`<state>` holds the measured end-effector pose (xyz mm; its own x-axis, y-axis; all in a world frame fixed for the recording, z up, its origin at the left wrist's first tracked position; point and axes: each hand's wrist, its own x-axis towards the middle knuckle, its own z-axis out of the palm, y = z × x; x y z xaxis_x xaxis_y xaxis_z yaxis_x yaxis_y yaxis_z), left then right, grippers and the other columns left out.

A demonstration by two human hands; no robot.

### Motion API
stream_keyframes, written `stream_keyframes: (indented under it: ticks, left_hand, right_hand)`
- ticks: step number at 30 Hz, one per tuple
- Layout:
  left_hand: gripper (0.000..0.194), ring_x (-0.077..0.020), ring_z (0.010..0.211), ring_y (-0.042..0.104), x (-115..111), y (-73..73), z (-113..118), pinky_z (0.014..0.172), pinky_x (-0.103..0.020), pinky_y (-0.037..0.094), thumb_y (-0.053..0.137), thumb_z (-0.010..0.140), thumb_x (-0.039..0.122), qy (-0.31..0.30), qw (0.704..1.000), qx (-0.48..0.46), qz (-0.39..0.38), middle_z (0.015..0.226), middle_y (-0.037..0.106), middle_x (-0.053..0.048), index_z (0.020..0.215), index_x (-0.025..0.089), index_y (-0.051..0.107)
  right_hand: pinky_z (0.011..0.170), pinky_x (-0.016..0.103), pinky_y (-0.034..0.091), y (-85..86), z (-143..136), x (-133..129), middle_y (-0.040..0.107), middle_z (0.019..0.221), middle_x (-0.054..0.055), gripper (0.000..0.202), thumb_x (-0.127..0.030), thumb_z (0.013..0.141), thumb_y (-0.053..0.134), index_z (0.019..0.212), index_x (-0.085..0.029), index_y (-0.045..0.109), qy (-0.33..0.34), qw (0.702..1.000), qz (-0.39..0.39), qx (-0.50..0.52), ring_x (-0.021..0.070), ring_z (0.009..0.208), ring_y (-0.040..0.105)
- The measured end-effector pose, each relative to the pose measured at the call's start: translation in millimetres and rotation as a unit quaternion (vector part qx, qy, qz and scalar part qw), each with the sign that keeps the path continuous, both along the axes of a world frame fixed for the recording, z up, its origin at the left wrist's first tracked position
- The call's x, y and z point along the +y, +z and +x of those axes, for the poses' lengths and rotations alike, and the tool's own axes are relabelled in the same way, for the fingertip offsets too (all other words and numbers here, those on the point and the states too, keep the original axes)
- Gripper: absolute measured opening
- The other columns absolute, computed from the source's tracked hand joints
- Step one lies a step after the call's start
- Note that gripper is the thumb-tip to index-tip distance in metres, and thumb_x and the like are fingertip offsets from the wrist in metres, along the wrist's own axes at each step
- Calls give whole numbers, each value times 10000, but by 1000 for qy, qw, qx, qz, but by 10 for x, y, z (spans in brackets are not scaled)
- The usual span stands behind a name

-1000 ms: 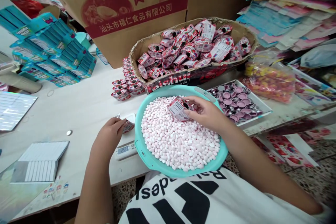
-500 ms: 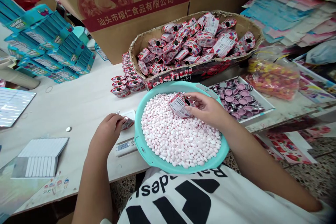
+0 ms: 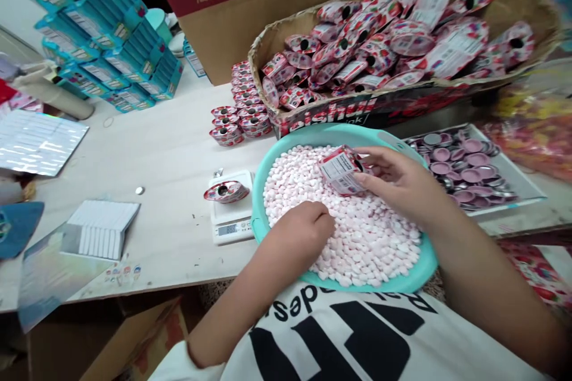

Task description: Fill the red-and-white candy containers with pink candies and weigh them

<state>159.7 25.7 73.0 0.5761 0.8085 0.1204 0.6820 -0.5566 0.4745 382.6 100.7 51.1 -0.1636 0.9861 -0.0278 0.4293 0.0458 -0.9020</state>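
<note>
A turquoise basin (image 3: 258, 205) full of small pale pink candies (image 3: 357, 253) sits before me. My left hand (image 3: 308, 231) is curled, its fingers down at the candies; what they grip, if anything, is hidden. Over the far side of the basin, my right hand (image 3: 388, 178) holds a small red-and-white printed candy box (image 3: 342, 171) tilted, its dark round opening toward my fingers. Left of the basin, another such box (image 3: 226, 191) stands with its hole upward on a white digital scale (image 3: 235, 232).
Behind the basin, a torn-edged carton (image 3: 330, 110) holds many similar boxes, with stacked boxes (image 3: 243, 113) beside it. A white tray of pinkish round caps (image 3: 473, 169) lies right. Turquoise display boxes (image 3: 116, 41) are piled back left. One loose cap (image 3: 140, 190) lies on the table.
My left hand has let go of the box at the scale and moved right into the candies. My right hand still holds its box over the basin. The view has shifted.
</note>
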Motion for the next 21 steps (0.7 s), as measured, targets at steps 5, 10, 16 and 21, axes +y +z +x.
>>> stream_keyframes:
  ticks: [5,10,16,21]
  left_hand:
    - [273,-220,852,631,9,-115,-27,772,-368,534,467,995,253,-22,999,3,31,875,675,-110,853,132,666]
    - [290,-211,801,646,7,-95,-27,715,-358,534,464,985,223,-37,997,-2,70,844,695,-96,804,125,668]
    - [127,-190,904,656,-45,12,-141,820,-367,551,548,951,205,15,981,-101,167,969,722,-77,1003,155,653]
    - [618,-359,1410,394,-26,171,-929,1101,-550,399,673,872,303,262,948,39,179,1533,401,-185,1445,228,453]
  right_hand:
    - [740,382,568,-72,14,23,714,1152,47,470,-469,830,692,1272,-314,652,9,1000,-7,9,242,859,670]
    - [777,414,574,-55,-8,18,712,1161,46,419,-464,814,712,1214,-345,684,-7,999,-23,24,285,925,680]
    - [796,443,579,-45,-30,12,706,1156,62,447,-468,813,715,1233,-323,667,-9,999,-25,28,292,936,674]
    - [703,378,588,-29,-29,8,724,1100,82,495,-473,820,695,1260,-249,657,-15,999,-35,22,238,819,674]
